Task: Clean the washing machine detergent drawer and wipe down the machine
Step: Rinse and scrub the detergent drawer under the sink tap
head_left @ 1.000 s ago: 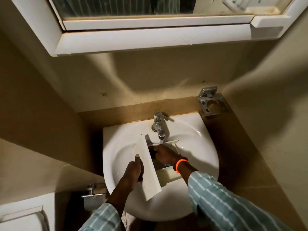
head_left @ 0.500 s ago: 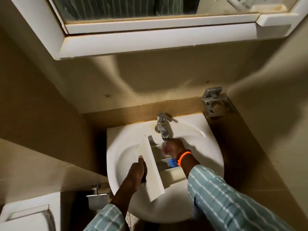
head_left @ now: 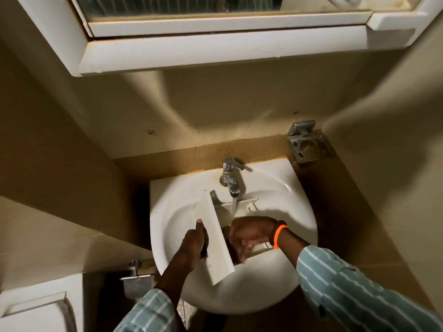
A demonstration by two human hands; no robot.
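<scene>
1. Left hand [head_left: 194, 243] is clamped on the white front panel of the detergent drawer [head_left: 213, 238], thumb lying up the face of the panel, fingers wrapped round behind where I can't see them.
2. Right hand [head_left: 249, 236] is down inside the drawer's compartments, fingers curled and pointing down into it. From my feed I can't tell if it's gripping anything or just rubbing bare-handed, it's too dark in there.
3. Drawer sits in the bowl of the white sink [head_left: 282, 279], about the middle, front panel toward the left rim and standing up on edge, the open tray part stretching to the right under the spout.
4. Tap [head_left: 230, 178] at the back edge of the sink is running, a thin stream dropping into the far end of the drawer just behind my right hand.
5. Orange band and a dark bead bracelet [head_left: 276, 234] on the right wrist, striped teal sleeves [head_left: 347, 288] on both arms.
6. Metal holder [head_left: 309, 144] is on the wall by the sink's back right corner, and a mirror cabinet [head_left: 215, 44] hangs over it all.
7. Another metal fitting [head_left: 137, 276] sits on the wall just off the sink's left front edge.
</scene>
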